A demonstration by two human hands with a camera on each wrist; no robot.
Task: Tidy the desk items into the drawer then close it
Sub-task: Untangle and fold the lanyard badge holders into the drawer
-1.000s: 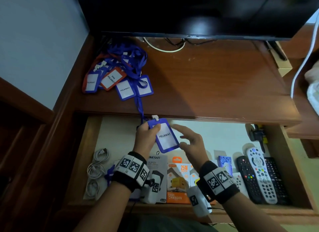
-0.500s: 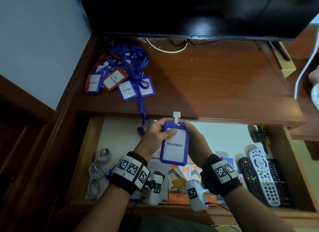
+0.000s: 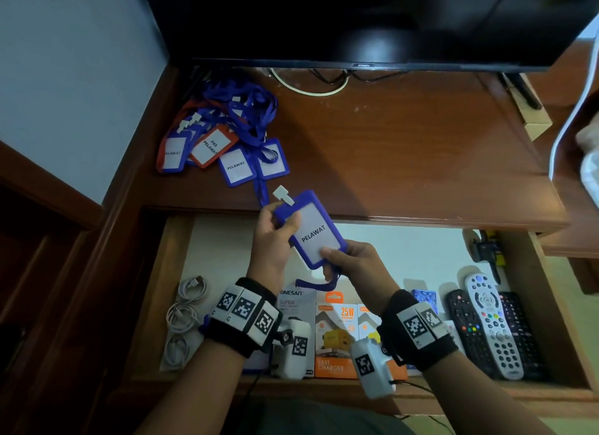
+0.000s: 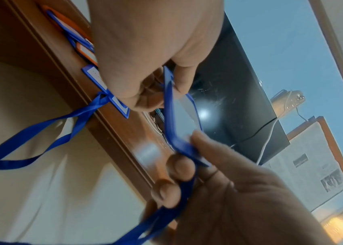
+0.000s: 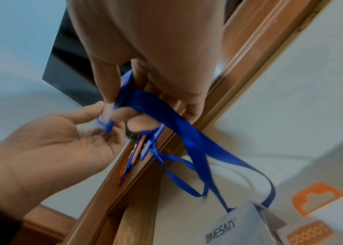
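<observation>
A blue badge holder (image 3: 311, 229) printed "PELAWAT" is held tilted in the air above the open drawer (image 3: 175, 272), just in front of the desk edge. The left hand (image 3: 272, 240) pinches its upper left corner, thumb on the front face. The right hand (image 3: 353, 266) pinches the lower right corner, and its fingers are also curled around the blue lanyard (image 5: 189, 132), which hangs down in loops toward the drawer. A white clip (image 3: 283, 195) sticks out of the holder's top end.

Inside the drawer, coiled white cables (image 3: 183, 318) lie at the left. Boxed chargers sit in the middle: a white ONESAM box (image 3: 296, 305) and orange 25W fast charger boxes (image 3: 337, 331). Three remote controls (image 3: 489, 324) lie side by side at the right, the middle one white, the others black. A small blue item behind them is too hidden to identify.

On the desk (image 3: 405, 162), a heap of blue and orange badge holders with lanyards (image 3: 227, 136) lies at the back left, below a dark television (image 3: 356, 20).

Half a second ago the holder stood nearly upright between both hands; it is now tilted with its top to the left and held slightly higher.
</observation>
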